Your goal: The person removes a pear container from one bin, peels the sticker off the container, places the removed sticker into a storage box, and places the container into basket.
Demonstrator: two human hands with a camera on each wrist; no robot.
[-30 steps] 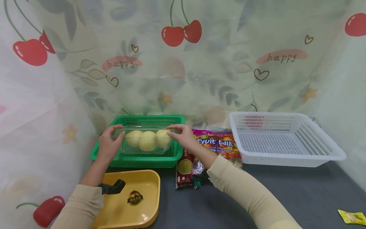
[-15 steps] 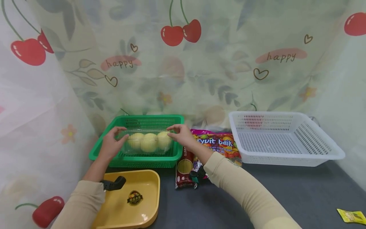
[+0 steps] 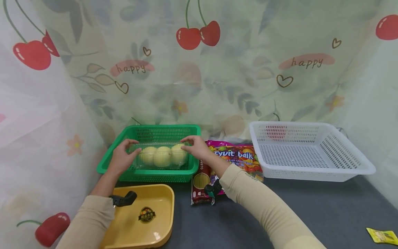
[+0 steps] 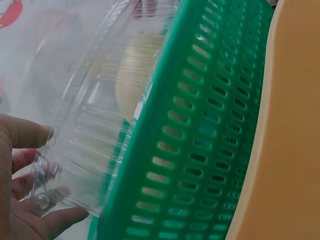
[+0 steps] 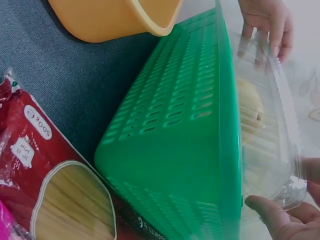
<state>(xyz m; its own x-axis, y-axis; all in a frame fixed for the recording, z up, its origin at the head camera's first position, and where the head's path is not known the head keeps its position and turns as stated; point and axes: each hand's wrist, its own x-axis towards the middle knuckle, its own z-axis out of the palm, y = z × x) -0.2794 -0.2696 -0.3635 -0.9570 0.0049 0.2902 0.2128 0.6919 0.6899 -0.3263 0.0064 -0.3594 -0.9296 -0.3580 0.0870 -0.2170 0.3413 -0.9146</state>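
Note:
A clear plastic clamshell box [image 4: 85, 140] holding three pale yellow, round fruits [image 3: 162, 157] is tilted inside the rim of the green perforated basket [image 3: 155, 175]. My left hand [image 3: 122, 156] pinches the box's left end, thumb and fingers spread around its edge. At the opposite end, my right hand [image 3: 199, 148] grips the box between thumb and fingers, as the right wrist view also shows. In the left wrist view the box's lower part goes behind the basket wall and is partly hidden.
In front of the basket stands a yellow tray [image 3: 166, 221]. To its right lie a spaghetti packet [image 3: 201, 183] and a colourful fruit candy bag [image 3: 236, 155]. A white basket [image 3: 311, 173] stands at the back right. A small yellow packet [image 3: 382, 236] lies near the right front.
Both hands keep hold of the clamshell box, which has come down slightly and shifted a little right within the green basket. The left hand has moved slightly right and down.

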